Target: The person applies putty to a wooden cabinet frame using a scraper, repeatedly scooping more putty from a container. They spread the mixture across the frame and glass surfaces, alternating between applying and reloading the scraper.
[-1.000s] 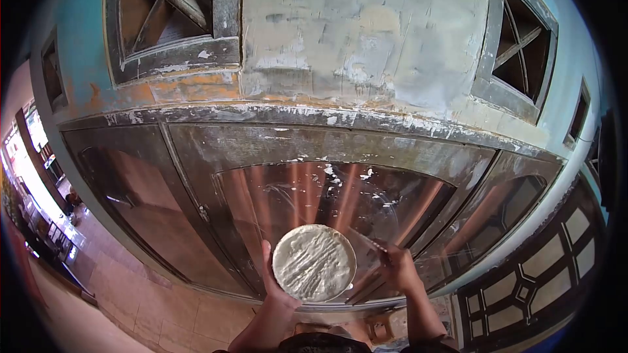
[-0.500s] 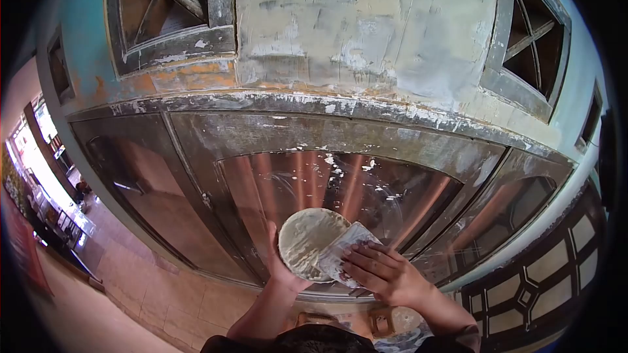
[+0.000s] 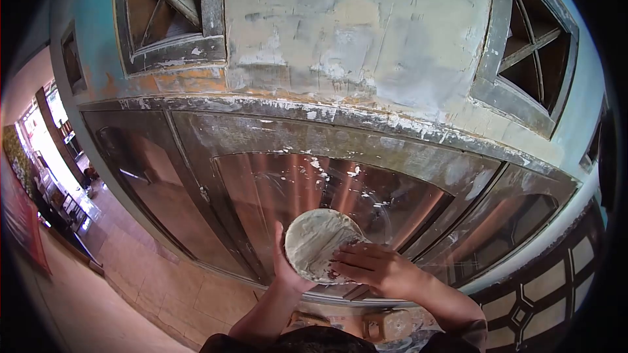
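Observation:
My left hand [image 3: 288, 274] is wrapped round the side of a round tub [image 3: 288, 243] and holds it up, its top tilted toward me. Thick, off-white putty [image 3: 320, 234] fills the tub, its surface streaked and uneven. My right hand [image 3: 376, 269] lies over the tub's right side, fingers stretched across a flat scraper [image 3: 331, 267] that is pressed to the putty. Those fingers and the putty-coloured smears hide most of the blade. Both hands are in front of the glass of a brown wooden window frame.
Above the weathered wooden ledge [image 3: 314, 115] is a wall [image 3: 353, 33] with patchy filler. Vents with crossed bars [image 3: 167, 6] flank it. White flecks dot the glass [image 3: 261, 189]. Below are wooden stool-like pieces [image 3: 386, 323], tiled floor [image 3: 176, 294] and a patterned dark panel [image 3: 549, 274].
The scraper has turned flatter and slid onto the putty, so less of its blade shows. The right hand moved slightly up and left over the tub. The view shifted a little.

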A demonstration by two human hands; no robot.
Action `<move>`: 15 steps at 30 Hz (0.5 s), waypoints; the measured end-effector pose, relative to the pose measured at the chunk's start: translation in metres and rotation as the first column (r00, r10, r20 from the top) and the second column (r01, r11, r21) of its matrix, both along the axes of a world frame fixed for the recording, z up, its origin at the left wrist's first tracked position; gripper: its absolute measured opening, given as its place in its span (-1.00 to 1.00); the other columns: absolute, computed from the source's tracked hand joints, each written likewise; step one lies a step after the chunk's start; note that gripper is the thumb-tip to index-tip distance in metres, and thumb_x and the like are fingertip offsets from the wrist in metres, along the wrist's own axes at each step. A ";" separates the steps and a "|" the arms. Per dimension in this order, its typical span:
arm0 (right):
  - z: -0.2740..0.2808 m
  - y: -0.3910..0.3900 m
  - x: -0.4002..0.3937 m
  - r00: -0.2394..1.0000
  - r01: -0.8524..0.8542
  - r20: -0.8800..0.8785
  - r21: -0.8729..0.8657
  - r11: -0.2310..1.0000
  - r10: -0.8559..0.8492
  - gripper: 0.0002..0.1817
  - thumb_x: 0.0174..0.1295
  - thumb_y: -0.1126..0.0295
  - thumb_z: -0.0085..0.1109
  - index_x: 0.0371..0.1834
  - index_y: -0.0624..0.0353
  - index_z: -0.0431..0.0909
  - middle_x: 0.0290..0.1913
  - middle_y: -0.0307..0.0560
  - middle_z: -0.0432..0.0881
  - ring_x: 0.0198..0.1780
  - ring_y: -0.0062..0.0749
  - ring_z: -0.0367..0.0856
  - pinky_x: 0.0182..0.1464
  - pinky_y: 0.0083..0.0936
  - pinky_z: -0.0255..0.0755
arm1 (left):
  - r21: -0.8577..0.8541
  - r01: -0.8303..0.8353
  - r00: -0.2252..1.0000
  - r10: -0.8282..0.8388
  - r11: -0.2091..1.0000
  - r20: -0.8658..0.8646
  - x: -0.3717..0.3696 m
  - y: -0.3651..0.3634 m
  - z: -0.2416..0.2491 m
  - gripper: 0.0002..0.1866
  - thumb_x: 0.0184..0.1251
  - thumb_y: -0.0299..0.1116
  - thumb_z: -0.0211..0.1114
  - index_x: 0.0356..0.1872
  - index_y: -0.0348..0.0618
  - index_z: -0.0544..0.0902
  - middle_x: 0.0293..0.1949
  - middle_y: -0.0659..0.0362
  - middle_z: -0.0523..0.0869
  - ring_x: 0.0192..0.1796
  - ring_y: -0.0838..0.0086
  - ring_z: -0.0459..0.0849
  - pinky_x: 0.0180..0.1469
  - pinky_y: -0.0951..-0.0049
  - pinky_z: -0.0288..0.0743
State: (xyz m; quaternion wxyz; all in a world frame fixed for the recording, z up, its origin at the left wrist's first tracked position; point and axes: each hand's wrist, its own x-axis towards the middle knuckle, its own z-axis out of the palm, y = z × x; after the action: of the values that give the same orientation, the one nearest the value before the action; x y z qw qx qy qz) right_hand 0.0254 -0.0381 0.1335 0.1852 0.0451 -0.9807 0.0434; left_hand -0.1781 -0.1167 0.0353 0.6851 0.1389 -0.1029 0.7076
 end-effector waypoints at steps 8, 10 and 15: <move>0.002 0.016 0.016 1.000 -0.023 0.016 -0.013 1.000 0.023 -0.47 0.17 0.42 0.19 0.29 0.13 0.59 0.31 -0.03 0.62 0.37 -0.15 0.56 0.43 -0.20 0.44 | 0.022 -0.014 0.999 0.015 1.000 -0.036 0.019 0.015 0.000 0.07 0.43 0.55 -0.34 0.51 -0.30 0.31 0.46 -0.21 0.41 0.45 -0.11 0.44 0.46 -0.07 0.35; 0.002 0.020 0.021 0.999 -0.038 -0.019 -0.078 0.996 0.037 -0.46 0.16 0.43 0.20 0.30 0.13 0.58 0.30 -0.02 0.62 0.36 -0.12 0.56 0.42 -0.19 0.44 | -0.007 -0.026 0.999 0.026 1.000 -0.031 0.022 0.018 -0.001 0.08 0.42 0.56 -0.34 0.51 -0.31 0.31 0.46 -0.22 0.41 0.44 -0.12 0.45 0.46 -0.08 0.35; 0.002 0.026 0.030 0.999 -0.032 0.006 -0.066 0.997 0.033 -0.44 0.13 0.46 0.20 0.29 0.15 0.58 0.29 -0.01 0.62 0.36 -0.11 0.56 0.43 -0.17 0.43 | -0.026 -0.041 0.998 0.040 0.999 -0.042 0.030 0.023 -0.003 0.08 0.41 0.57 -0.33 0.51 -0.30 0.31 0.46 -0.22 0.41 0.44 -0.13 0.45 0.45 -0.12 0.34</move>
State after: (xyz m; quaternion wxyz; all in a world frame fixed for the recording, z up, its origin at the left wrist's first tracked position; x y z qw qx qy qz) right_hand 0.0551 -0.0118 0.1351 0.1825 0.0547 -0.9785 0.0791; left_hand -0.1484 -0.0935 0.0324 0.6745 0.1463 -0.0761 0.7197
